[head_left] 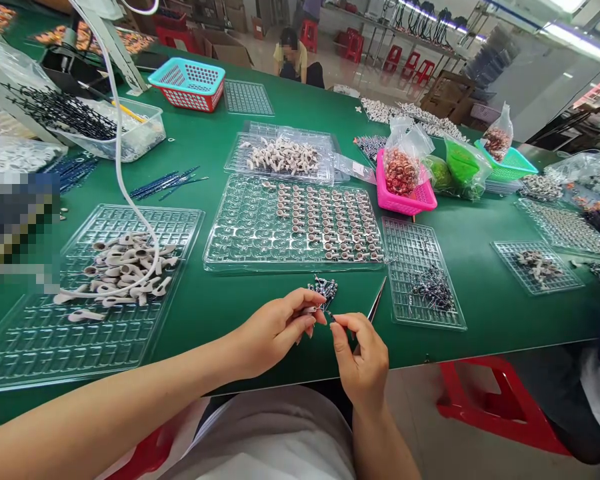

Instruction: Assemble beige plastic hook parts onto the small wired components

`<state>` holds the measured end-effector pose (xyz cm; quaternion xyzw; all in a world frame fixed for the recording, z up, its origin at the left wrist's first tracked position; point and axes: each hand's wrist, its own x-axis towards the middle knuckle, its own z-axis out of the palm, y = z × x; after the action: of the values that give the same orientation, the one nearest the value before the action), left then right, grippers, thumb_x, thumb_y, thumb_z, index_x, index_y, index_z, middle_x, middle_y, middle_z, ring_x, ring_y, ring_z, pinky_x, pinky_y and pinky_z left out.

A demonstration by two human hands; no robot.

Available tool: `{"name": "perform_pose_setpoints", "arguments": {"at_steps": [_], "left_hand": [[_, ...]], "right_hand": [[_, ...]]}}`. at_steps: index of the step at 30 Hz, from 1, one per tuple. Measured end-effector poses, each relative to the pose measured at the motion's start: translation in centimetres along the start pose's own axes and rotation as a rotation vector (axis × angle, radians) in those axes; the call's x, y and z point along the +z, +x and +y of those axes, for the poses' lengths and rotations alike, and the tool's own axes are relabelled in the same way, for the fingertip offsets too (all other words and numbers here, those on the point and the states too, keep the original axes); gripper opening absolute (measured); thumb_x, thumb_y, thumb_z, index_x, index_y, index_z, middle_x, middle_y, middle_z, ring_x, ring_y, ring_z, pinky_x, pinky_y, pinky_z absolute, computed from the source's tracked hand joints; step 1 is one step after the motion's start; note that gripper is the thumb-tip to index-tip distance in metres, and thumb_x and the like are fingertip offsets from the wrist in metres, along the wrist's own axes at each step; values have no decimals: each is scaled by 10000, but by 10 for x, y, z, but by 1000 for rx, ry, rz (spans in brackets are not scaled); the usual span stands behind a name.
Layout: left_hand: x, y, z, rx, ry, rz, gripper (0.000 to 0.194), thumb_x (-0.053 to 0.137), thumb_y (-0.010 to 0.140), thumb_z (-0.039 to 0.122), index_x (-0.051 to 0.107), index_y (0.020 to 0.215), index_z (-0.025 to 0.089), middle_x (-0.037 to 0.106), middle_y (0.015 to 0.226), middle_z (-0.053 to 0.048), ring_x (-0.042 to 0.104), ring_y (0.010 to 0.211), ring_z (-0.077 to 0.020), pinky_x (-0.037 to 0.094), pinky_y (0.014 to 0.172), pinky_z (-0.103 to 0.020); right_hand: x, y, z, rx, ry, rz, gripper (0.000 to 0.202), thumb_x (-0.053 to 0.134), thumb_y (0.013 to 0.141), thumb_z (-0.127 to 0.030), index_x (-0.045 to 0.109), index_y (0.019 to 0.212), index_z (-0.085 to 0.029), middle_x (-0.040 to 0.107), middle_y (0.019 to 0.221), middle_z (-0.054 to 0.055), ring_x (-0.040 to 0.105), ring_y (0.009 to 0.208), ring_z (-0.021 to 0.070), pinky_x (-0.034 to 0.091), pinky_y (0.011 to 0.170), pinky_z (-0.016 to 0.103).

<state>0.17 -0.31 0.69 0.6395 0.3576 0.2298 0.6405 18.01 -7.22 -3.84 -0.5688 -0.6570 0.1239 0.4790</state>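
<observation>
My left hand (283, 327) is closed, its fingertips pinching a small whitish earphone shell (310, 310). Close beside it, my right hand (363, 357) pinches a tiny dark wired part (331, 318) between thumb and finger, near the shell. Metal tweezers (377, 299) stick out past the right hand; whether that hand holds them or they lie on the table is hidden. Just beyond my fingertips lies a small pile of dark wired parts (326, 288). Farther off, a clear plastic tray (240, 223) carries rows of earphone shells in its right part.
Loose grey-white shells (130, 267) lie on a left tray (45, 340), crossed by a white cable (117, 133). More shells (283, 157) sit on stacked trays behind. A right tray (425, 243) bears dark wired parts. A pink basket (405, 200) holds bagged copper-coloured parts. Someone sits at right.
</observation>
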Motion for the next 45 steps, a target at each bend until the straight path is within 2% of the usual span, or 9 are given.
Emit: {"name": "perform_pose_setpoints", "arguments": {"at_steps": [23, 29, 36, 45], "left_hand": [[0, 0, -2, -17, -18, 24, 271, 466, 942, 272, 499, 1196, 186, 668, 1015, -60, 603, 799, -158, 507, 779, -330], [-1, 1, -2, -33, -10, 49, 133, 497, 934, 256, 515, 1047, 189, 679, 1025, -57, 611, 782, -145, 506, 763, -303], [-4, 1, -6, -16, 138, 73, 147, 490, 945, 235, 602, 1032, 195, 683, 918, -35, 634, 798, -165, 508, 738, -296], [-5, 3, -8, 68, 203, 158, 184, 576, 910, 286, 696, 1018, 197, 728, 970, -44, 668, 856, -187, 526, 780, -297]], "right_hand": [[0, 1, -1, 7, -3, 9, 110, 580, 926, -141, 639, 986, -211, 687, 848, 16, 649, 754, 134, 515, 665, 265], [0, 0, 0, -16, 18, -9, 120, 581, 927, -137, 633, 1002, -215, 691, 864, 33, 657, 779, 155, 527, 686, 294], [1, 2, -1, -81, 31, -10, 185, 596, 906, -96, 624, 1037, -223, 679, 849, 27, 646, 770, 158, 534, 696, 315], [1, 2, -2, -96, 15, 12, 202, 613, 889, -66, 619, 1031, -210, 678, 854, 31, 629, 765, 154, 514, 697, 315]]}}
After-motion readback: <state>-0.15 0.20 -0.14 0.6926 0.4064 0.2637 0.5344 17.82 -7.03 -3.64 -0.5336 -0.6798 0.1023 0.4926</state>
